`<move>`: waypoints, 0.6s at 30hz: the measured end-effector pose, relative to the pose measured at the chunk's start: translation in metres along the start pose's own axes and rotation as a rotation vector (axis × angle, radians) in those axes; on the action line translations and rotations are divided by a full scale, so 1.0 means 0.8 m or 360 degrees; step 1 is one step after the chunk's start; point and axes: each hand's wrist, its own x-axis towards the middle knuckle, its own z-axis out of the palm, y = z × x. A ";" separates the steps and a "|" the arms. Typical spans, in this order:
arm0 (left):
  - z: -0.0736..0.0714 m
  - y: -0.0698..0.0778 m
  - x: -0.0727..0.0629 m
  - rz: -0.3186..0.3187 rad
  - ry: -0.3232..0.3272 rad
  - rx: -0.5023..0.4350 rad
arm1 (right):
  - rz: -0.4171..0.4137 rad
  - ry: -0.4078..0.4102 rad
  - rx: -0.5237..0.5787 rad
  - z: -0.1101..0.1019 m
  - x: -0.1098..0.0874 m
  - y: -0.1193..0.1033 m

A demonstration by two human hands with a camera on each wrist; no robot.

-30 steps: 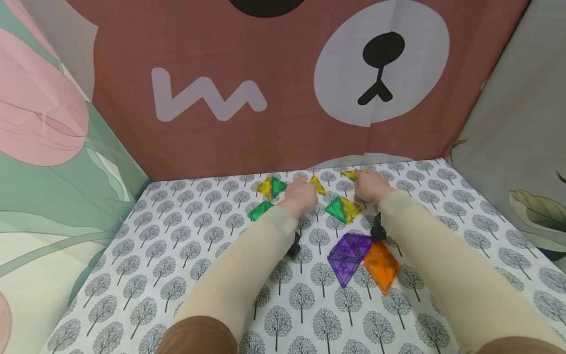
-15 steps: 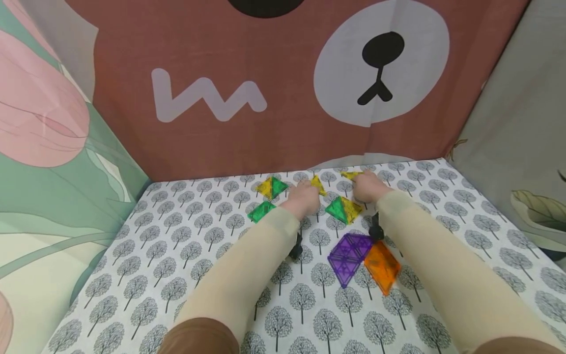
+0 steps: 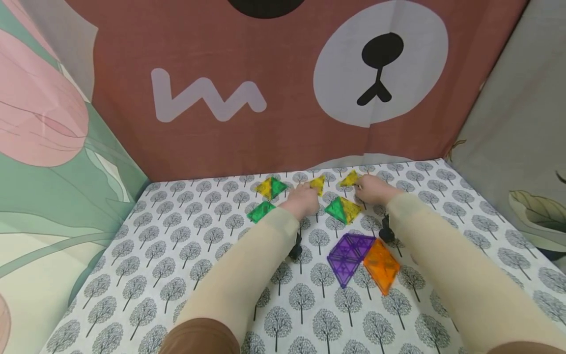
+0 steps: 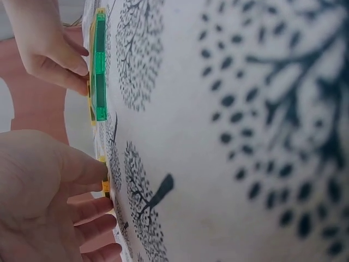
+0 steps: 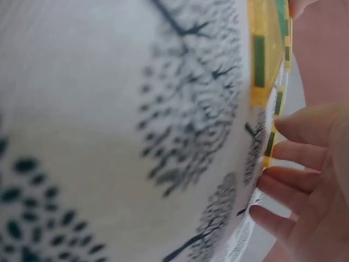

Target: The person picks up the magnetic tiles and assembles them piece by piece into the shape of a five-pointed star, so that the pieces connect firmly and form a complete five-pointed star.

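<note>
In the head view my left hand [image 3: 302, 200] is at a yellow translucent triangle tile [image 3: 318, 185] near the back of the cloth. The left wrist view shows thumb and index finger pinching that tile's edge [image 4: 106, 184], the other fingers spread loosely. My right hand [image 3: 373, 189] holds a second yellow triangle tile [image 3: 350, 179] to the right. Thumb and index finger pinch it [image 5: 271, 147] in the right wrist view. A green and yellow pair of triangles [image 3: 344, 210], joined along one side, lies between the hands and nearer to me.
Left of my left hand lie another yellow and green pair [image 3: 271, 188] and a green tile [image 3: 261, 211]. Closer to me are a purple group of triangles [image 3: 348, 256] and an orange piece [image 3: 382, 267]. A brown printed curtain [image 3: 283, 142] stands behind the tree-patterned cloth [image 3: 177, 255].
The yellow tile at my left hand has turned, its tip now leaning right. The yellow tile in my right hand has turned too, and that hand has shifted slightly right and towards me.
</note>
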 end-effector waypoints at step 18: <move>0.001 0.000 0.000 -0.0012 -0.0065 -0.0058 | 0.0020 -0.0158 0.0226 0.007 0.009 -0.022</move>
